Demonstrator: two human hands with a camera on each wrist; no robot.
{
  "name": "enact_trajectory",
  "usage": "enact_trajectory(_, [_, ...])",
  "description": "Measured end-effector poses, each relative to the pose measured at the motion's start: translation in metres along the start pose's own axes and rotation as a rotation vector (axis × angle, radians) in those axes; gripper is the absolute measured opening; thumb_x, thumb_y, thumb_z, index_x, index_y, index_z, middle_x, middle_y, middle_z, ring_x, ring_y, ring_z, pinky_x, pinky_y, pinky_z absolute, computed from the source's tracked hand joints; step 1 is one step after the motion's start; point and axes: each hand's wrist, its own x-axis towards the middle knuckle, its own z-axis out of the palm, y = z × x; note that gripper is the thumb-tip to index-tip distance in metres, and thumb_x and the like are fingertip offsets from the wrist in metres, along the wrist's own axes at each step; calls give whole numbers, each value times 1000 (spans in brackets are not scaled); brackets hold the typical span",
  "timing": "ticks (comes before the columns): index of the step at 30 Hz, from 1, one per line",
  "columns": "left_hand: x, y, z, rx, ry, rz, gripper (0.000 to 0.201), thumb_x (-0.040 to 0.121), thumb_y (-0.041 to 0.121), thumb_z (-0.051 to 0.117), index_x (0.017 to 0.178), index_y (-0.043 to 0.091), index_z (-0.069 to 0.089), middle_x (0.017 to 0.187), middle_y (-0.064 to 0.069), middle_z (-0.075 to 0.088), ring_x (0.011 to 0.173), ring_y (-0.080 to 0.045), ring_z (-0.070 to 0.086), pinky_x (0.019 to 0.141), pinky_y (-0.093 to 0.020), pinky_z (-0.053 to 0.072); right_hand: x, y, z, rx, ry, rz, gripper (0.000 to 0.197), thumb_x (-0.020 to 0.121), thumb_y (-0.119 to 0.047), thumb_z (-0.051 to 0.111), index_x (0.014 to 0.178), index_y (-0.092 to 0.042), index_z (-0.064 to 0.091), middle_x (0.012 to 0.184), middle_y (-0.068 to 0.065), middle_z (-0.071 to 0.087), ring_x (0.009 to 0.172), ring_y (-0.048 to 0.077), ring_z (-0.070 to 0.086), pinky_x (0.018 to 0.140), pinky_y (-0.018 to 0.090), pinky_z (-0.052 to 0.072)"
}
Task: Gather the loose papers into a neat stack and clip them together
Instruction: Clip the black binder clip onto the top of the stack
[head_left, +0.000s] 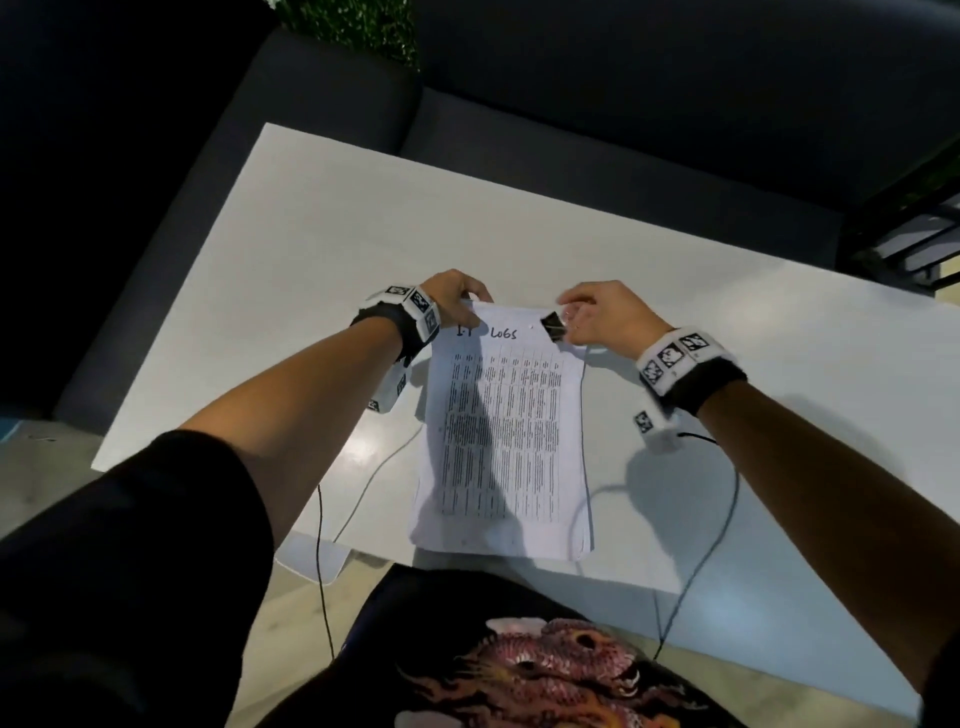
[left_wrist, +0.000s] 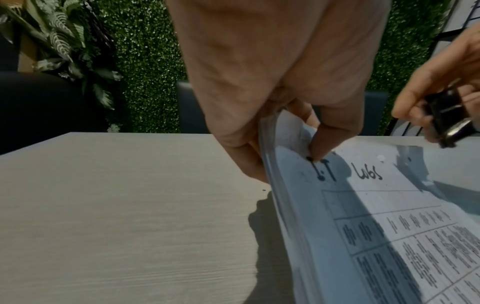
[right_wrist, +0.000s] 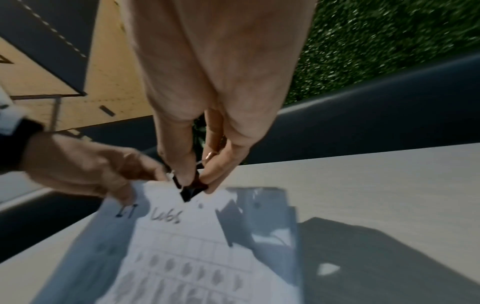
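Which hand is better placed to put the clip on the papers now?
Right. The right hand already pinches the binder clip at the stack's far edge; the left hand holds the corner steady.

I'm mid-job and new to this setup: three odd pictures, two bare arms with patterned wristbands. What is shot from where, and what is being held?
There is no machine here, only a person's two hands. The large picture comes from a camera on the head, looking down; the other two come from cameras strapped to each wrist, looking along the fingers. On the white table lies a stack of papers, a printed table with a handwritten heading. The left hand pinches its top left corner, lifting that end slightly. The right hand pinches a black binder clip at the stack's top edge; whether it already bites the paper is unclear. The wristbands hold the cameras.
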Motion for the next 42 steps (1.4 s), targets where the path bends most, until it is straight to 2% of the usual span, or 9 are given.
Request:
enact_trajectory(5, [-10,-3,-2,-18,-58,91,31,81,-3,67,111,-1,62,103,-6,59,101,-18,54,92,-30,43,8,-32,37,-305,65,-154,26,76,-5,76,101,-7,68,104,10,66,93,22,61,83,27,49])
enact_trajectory(8, [-11,-10,-1,-19,-26,73,33,78,6,74,110,7,64,103,-5,60,99,-18,55,96,-34,44,11,-43,43,-491,92,-225,29,81,-8,71,110,-5,64,107,15,65,95,28,61,87,36,52])
enact_trajectory(13, [-15,-17,-3,-99,-45,108,33,77,-1,73,109,4,64,98,-6,62,93,-18,57,98,-37,46,14,-57,38,-696,25,-254,26,85,-13,68,109,-5,60,107,17,61,90,31,59,73,32,47])
enact_trajectory(18, [-18,-21,-4,-132,-75,132,39,76,-1,73,113,10,66,103,-3,68,98,-15,60,99,-30,46,12,-66,29,-777,-28,-226,38,86,-21,69,117,-3,58,107,18,62,92,34,61,72,33,46])
enact_trajectory(22, [-19,-19,-3,-99,-49,140,42,77,2,74,117,13,66,114,-5,69,103,-12,60,95,-22,46,6,-71,27,-875,-26,-268,29,87,-24,67,103,1,62,96,19,64,87,35,61,69,35,46])
enact_trajectory(25, [-19,-18,-3,-54,-24,133,45,78,9,75,122,14,64,124,-6,65,115,-17,58,102,-28,43,-1,-75,28,-946,3,-344,24,89,-19,65,92,5,61,90,22,64,84,36,61,65,32,38])
enact_trajectory(31, [-23,-15,-3,-80,-23,179,43,79,6,73,121,11,64,120,-5,67,103,-8,56,92,-21,44,-10,-81,34,-1103,-29,-387,12,88,-5,61,86,6,63,83,24,65,79,36,62,68,39,44])
enact_trajectory(36, [-25,-17,-3,-138,-38,202,42,79,0,72,119,10,66,111,-7,70,95,-10,61,68,1,46,-13,-84,40,-1183,-60,-383,18,92,0,50,88,7,65,84,26,65,79,38,64,72,41,48])
enact_trajectory(42, [-33,-11,0,-91,-35,262,40,81,-1,69,120,6,63,98,-3,70,87,-9,59,82,-18,48,-13,-89,42,-1293,-113,-364,18,92,-1,49,89,6,65,85,25,67,79,38,65,69,38,49])
